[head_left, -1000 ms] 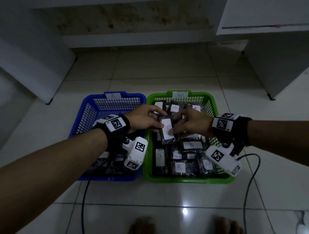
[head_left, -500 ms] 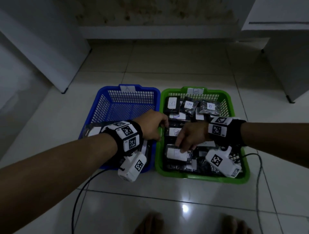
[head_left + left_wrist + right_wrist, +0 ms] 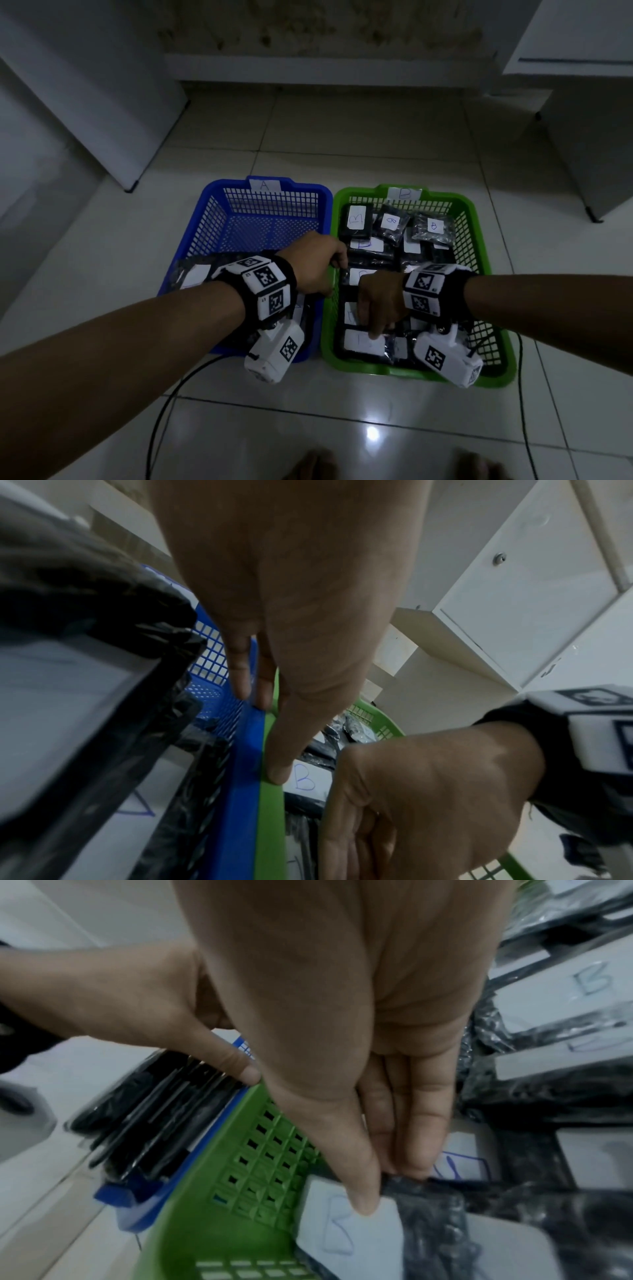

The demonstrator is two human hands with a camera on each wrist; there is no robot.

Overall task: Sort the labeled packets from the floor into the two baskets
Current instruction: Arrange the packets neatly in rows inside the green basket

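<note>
Green basket (image 3: pixel 479 219) sat right of the blue basket (image 3: pixel 191 240), rims touching. From the head view, the right hand (image 3: pixel 378 301) pointed down onto a B-labelled packet (image 3: pixel 364 342) lying crosswise at the near left corner (no packets showed on the floor).

Left wrist view: the left hand (image 3: pixel 284 593), fingers straight, rested on the rims.

Right wrist view: straight fingers (image 3: pixel 363 1199) pressed that packet's label, holding nothing.

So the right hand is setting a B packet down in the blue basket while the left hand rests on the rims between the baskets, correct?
Not quite: the right hand is pressing the B packet down in the green basket, not the blue basket; the right wrist view shows it. The left hand is on the rims.
</note>
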